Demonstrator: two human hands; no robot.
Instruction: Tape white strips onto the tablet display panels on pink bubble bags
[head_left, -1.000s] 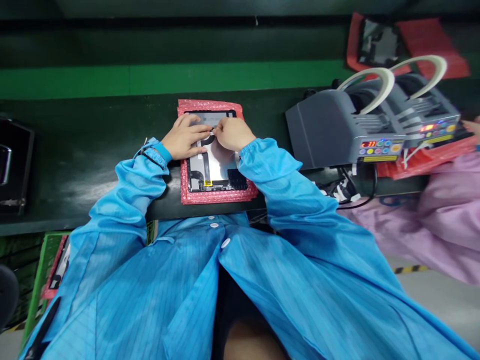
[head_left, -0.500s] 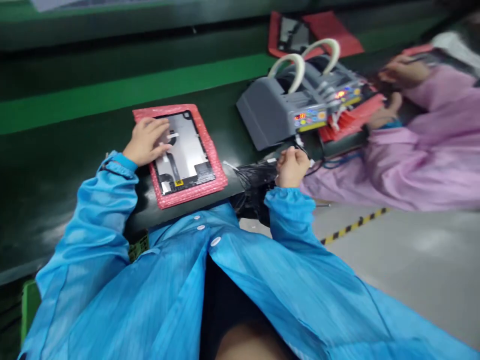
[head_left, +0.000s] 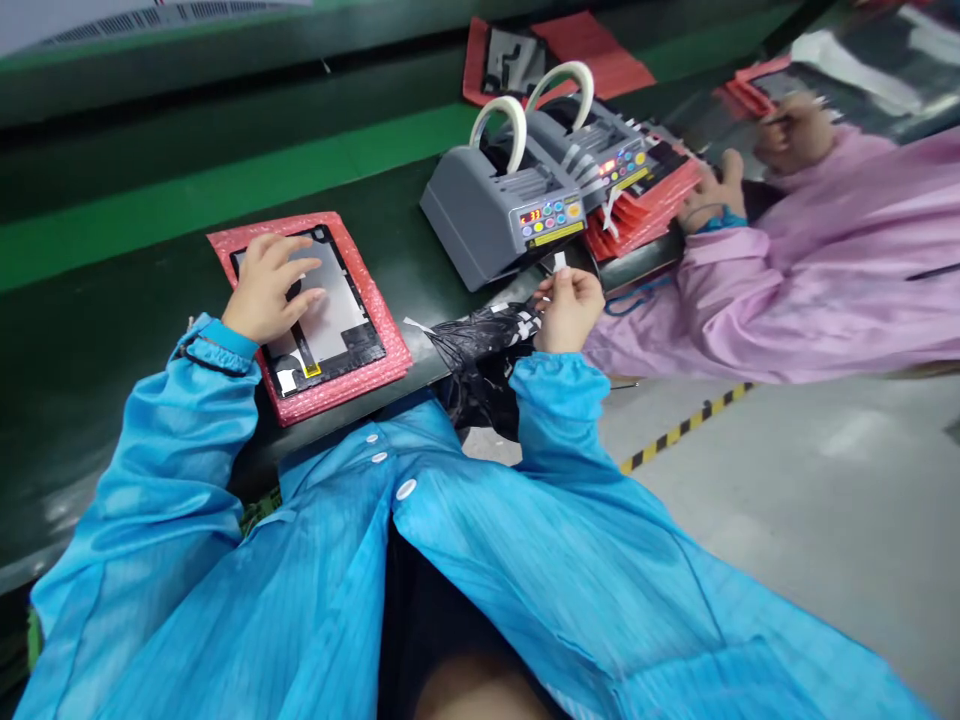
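My left hand [head_left: 266, 288] lies flat with spread fingers on an opened tablet back [head_left: 330, 320] that rests on a pink bubble-wrap pad [head_left: 375, 300]. My right hand [head_left: 568, 308] is off to the right, its fingers pinched on a small white strip of tape [head_left: 559, 262] just below a grey tape dispenser [head_left: 495, 205]. Beneath that hand, a black bag [head_left: 480, 345] with bits of white tape stuck on it hangs at the bench edge.
A second tape dispenser [head_left: 600, 150] stands behind the first. A person in a pink coat [head_left: 810, 260] works at the right with hands [head_left: 712, 200] on red pads. Another pad with a part [head_left: 517, 60] lies on the green belt [head_left: 225, 190]. Grey floor with a striped line [head_left: 675, 435] is at right.
My right hand left the tablet and moved right to the dispenser, where it now pinches a tape strip. My left hand stayed on the tablet. My view swung right.
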